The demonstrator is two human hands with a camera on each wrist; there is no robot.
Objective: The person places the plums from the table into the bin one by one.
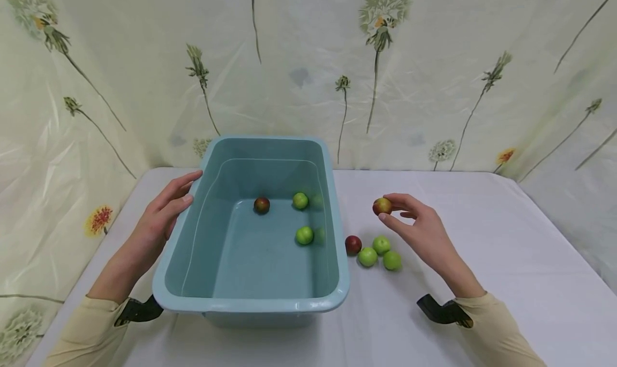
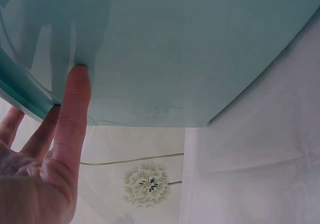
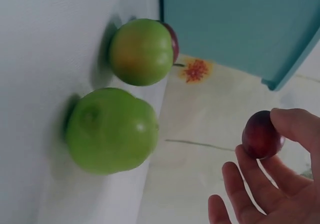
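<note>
A light blue plastic tub point(image 1: 250, 305) stands at the left centre of the head view. Inside it lie a dark red plum point(image 1: 262, 205) and two green plums point(image 1: 304, 235). My left hand point(image 1: 148, 227) rests against the tub's left side near the rim; in the left wrist view a straight finger point(image 2: 73, 114) touches the outer wall. To the right of the tub, my right hand point(image 1: 429, 236) pinches a red-and-yellow plum point(image 1: 381, 207) between thumb and fingertips, above the table. Just below it, a dark red plum point(image 1: 353, 245) and several green plums point(image 1: 368, 256) sit together beside the tub.
A white cloth point(image 1: 487, 227) covers the table. Behind and at the sides hangs a pale sheet point(image 1: 299, 45) printed with dandelions. The tub's broad rim juts out over the table near the loose plums.
</note>
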